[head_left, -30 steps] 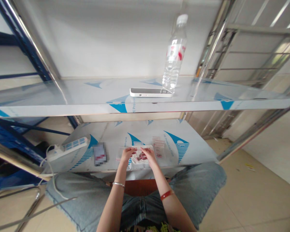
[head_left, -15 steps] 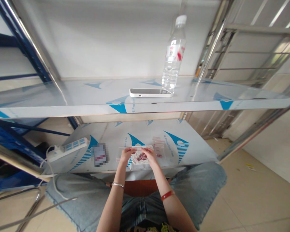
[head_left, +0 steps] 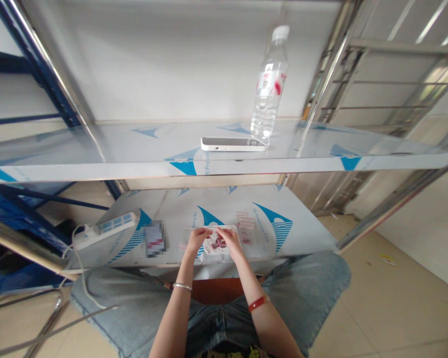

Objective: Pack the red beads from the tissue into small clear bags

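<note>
Below centre, our left hand (head_left: pixel 198 239) and right hand (head_left: pixel 232 239) nearly meet over a white tray (head_left: pixel 213 252); whether fingers clamp anything, we cannot tell.

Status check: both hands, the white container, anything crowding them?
Left hand and right hand: fingertips close together over white container; grip too small to tell. Dark red pieces inside. Clear packets beside it, near right hand.

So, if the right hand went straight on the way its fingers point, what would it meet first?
Probably the left hand: its fingertips lie just across from those of the right hand, though whether they touch is unclear.
</note>
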A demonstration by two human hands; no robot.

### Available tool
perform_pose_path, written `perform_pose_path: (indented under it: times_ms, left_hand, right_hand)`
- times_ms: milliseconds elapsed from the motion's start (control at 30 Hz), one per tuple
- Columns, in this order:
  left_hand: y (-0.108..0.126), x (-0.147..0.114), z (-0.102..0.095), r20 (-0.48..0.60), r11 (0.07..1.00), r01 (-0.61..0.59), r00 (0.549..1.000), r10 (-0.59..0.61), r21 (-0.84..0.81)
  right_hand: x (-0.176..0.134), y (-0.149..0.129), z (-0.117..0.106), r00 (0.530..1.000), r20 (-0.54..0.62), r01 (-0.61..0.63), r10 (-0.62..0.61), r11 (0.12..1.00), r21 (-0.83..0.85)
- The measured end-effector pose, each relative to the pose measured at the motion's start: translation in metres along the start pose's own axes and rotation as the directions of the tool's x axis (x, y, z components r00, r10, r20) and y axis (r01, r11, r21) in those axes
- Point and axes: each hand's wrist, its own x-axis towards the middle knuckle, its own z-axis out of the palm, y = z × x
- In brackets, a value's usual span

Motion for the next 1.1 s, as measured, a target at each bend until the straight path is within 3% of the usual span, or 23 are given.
perform_pose_path:
  times_ms: [167,700,1100]
  left_hand:
    - [-0.0003,-0.0006,-0.0035,0.007,1.000,-0.019,1.000,0.019,0.015]
    - [0.0055,-0.0057,-0.0024,0.104,0.999,0.029,0.994,-0.031,0.014]
    - [0.0017,-0.0007,-0.0018,0.070,0.990,-0.069,0.996,0.061,0.125]
  right_hand:
    - [-0.0015,-0.0001,0.0011,0.996,0.070,0.064,-0.064,0.998,-0.004]
    - [-0.0041,-0.0059,0.0020,0.994,0.068,0.081,-0.081,0.997,0.005]
    - [-0.0023,-0.0011,0.0014,0.995,0.091,0.048,-0.048,0.999,0.000]
